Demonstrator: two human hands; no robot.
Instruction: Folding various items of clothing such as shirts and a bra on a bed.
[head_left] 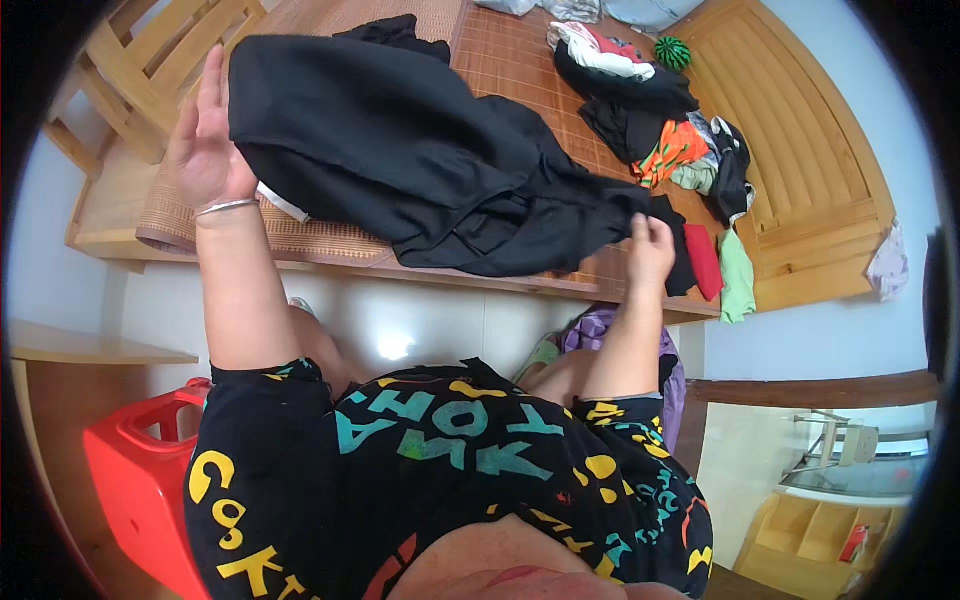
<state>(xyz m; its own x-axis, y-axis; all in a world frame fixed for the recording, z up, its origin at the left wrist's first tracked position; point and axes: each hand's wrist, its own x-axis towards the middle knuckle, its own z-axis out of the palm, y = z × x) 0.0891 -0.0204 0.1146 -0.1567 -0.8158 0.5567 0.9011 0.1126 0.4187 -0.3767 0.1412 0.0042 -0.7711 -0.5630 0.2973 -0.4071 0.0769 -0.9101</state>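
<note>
A black cloth garment (370, 140) stretches between my hands above the mat-covered wooden bed; I cannot tell its exact kind. My left hand (215, 145) is upright at its broad left end, fingers stretched out and palm showing, with a silver bangle on the wrist. The cloth's edge lies against or just beside these fingers. At the narrow, bunched right end, my right hand (652, 250) is closed on the fabric. Under the garment, a bit of white cloth (284, 203) peeks out by my left wrist. Another dark cloth piece (405, 38) lies behind it.
Right of the garment is a heap of mixed clothes (640, 95) with a green striped ball (673, 53). Red cloth (703, 262) and light green cloth (737, 278) hang over the bed edge (350, 268). A red plastic stool (140, 490) stands lower left; a wooden headboard (800, 170) rises at right.
</note>
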